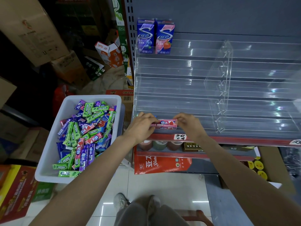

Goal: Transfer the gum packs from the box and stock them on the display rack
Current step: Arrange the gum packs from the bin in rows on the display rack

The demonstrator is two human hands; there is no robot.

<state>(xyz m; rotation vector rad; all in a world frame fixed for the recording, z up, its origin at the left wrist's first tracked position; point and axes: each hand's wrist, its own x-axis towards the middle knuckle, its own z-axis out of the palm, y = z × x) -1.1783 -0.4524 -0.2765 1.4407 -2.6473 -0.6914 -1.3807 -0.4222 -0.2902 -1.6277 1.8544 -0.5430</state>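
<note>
A white plastic box [48, 150] at the left holds several green, purple, blue and pink gum packs [84, 132]. The clear tiered display rack [179, 88] stands on the grey shelf to the right. A pink gum pack [166, 123] lies at the left end of the rack's lowest tier. My left hand [141, 128] pinches its left end and my right hand [189, 123] pinches its right end. Two upright gum boxes, one blue [145, 36] and one pink [164, 37], stand in the top tier's left corner.
A clear divider [219, 85] splits the rack's tiers. A red shelf edge with a handwritten label [180, 137] runs just below my hands, with jars and a red bag on lower shelves. Cardboard cartons [32, 30] pile up at the left. My shoes stand on the tiled floor.
</note>
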